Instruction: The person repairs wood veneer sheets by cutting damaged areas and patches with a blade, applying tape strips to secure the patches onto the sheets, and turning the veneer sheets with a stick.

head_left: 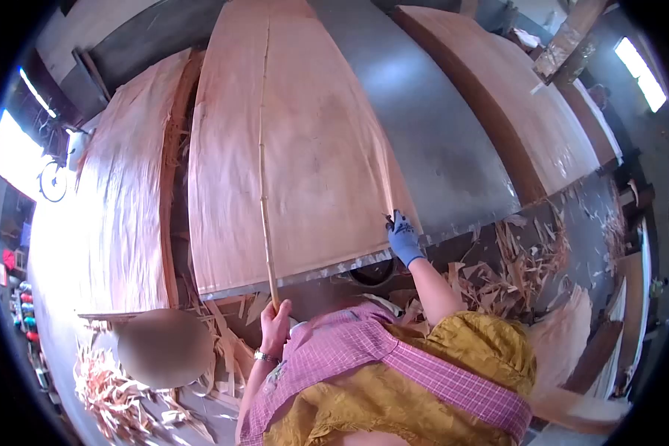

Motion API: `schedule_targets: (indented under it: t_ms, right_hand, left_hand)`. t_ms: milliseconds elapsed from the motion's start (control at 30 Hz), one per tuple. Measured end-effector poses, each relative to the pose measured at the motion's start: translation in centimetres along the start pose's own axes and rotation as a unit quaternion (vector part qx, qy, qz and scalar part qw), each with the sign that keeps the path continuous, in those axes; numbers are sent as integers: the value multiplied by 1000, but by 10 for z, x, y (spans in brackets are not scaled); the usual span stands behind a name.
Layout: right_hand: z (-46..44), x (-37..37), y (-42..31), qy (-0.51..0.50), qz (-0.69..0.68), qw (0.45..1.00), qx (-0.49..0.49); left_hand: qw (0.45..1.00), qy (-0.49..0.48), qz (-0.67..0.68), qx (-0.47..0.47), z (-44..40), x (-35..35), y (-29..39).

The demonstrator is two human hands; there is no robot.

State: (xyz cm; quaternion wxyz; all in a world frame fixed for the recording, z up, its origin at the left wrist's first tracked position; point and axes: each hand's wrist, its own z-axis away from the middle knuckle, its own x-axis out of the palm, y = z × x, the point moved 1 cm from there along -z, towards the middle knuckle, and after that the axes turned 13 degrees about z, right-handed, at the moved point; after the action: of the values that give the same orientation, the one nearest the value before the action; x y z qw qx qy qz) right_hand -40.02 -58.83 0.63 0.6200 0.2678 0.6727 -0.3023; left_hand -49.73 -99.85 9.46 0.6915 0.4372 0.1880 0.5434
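A long thin bamboo stick (265, 201) lies lengthwise over a wide reddish wood veneer sheet (320, 149) on the metal table. My left hand (276, 327), bare with a watch at the wrist, is closed around the stick's near end, just off the sheet's front edge. On the right, my right hand (403, 236) wears a blue-grey glove with dark fingertips. It is at the sheet's near right corner, its fingers bent together at the veneer edge; what they pinch, if anything, is too small to tell.
Stacks of veneer stand at the left (126, 186) and right (505, 97). A bare metal strip (431, 111) runs beside the middle sheet. Wood scraps (513, 275) lie below the table edge, with more shavings (111, 386) at lower left. A blurred round shape (165, 348) is nearby.
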Motion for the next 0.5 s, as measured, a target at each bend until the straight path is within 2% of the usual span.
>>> schedule_targets:
  t_ms: [100, 133, 233, 300, 333, 367, 433, 467, 500]
  right_hand:
    - [1, -18, -34, 10, 62, 997, 51]
    - [0, -30, -51, -64, 44, 993, 88]
    - [-3, -24, -105, -54, -28, 998, 14]
    - [10, -58, -169, -122, -293, 948, 9]
    - [9, -54, -199, -122, -333, 935, -21]
    - [7, -48, -228, -125, -324, 936, -57]
    - [0, -38, -287, -129, -257, 948, -135]
    - [-3, -40, -316, -174, -292, 929, -145]
    - [-2, -39, -347, -220, -325, 906, -155]
  left_hand:
    - [1000, -27, 5, -1, -8, -35, 30]
    - [999, -32, -2, 3, -16, -46, 35]
    - [999, -42, -25, 16, -40, -69, 44]
    - [998, -32, -45, 6, -54, -76, 44]
    - [998, -19, -57, -9, -61, -79, 45]
    - [997, -4, -68, -23, -68, -82, 45]
    - [997, 10, -70, 38, -100, -98, 5]
    - [995, 23, -86, 39, -104, -101, 0]
    - [988, 28, -96, 118, -124, -112, -33]
